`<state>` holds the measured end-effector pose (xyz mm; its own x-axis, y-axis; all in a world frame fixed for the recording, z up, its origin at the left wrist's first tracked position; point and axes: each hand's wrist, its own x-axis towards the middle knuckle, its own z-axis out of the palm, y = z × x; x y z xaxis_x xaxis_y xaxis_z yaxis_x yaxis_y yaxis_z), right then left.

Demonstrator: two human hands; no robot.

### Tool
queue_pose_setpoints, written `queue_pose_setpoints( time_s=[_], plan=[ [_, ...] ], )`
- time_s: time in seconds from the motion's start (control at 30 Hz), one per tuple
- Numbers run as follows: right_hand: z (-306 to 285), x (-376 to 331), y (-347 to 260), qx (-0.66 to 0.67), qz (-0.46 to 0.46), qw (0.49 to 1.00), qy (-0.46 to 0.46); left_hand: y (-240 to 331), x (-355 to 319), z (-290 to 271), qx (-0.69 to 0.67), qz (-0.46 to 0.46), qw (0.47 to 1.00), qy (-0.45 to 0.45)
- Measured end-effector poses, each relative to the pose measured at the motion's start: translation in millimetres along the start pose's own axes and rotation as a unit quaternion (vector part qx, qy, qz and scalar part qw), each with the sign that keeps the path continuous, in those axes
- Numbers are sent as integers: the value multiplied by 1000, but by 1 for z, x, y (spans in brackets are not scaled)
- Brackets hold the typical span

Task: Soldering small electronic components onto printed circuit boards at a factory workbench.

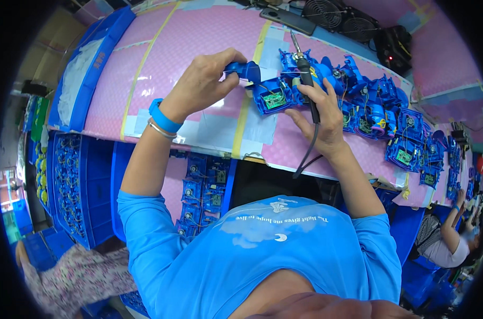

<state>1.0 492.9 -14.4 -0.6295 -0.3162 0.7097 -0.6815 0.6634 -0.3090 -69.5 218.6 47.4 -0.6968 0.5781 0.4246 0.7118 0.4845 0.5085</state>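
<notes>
My left hand (207, 82) pinches a dark blue round plastic part (246, 70) between thumb and fingers, above the pink table. Just right of it lies a blue plastic housing (274, 97) with a green circuit board showing inside. My right hand (322, 114) is closed around the black handle of a soldering iron (308, 80). Its metal tip points away from me, toward the back of the table, and its cable hangs down past my wrist. Several more blue housings (377, 114) with boards and wires are crowded to the right of my right hand.
A blue tray (106, 50) stands at the table's left end. Along the back are a phone (287, 20), black fans (339, 16) and a black device with a red light (393, 48). Blue crates (95, 186) of parts sit below. Other people work at both sides.
</notes>
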Motion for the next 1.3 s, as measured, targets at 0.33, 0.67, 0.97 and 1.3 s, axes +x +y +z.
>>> queue_pose_setpoints(
  time_s=[0.33,0.67,0.97,1.3],
  plan=[
    [21,-3,-27,101,47,994,13,-32,8,7,158,-17,987,19],
    [13,2,-23,148,84,984,60,11,-74,34,50,-137,983,115],
    [-16,-10,-35,255,104,947,165,-25,-64,56,84,-44,991,98],
    [-38,-80,-32,251,61,966,-2,103,-109,113,-30,-78,969,230]
  ],
)
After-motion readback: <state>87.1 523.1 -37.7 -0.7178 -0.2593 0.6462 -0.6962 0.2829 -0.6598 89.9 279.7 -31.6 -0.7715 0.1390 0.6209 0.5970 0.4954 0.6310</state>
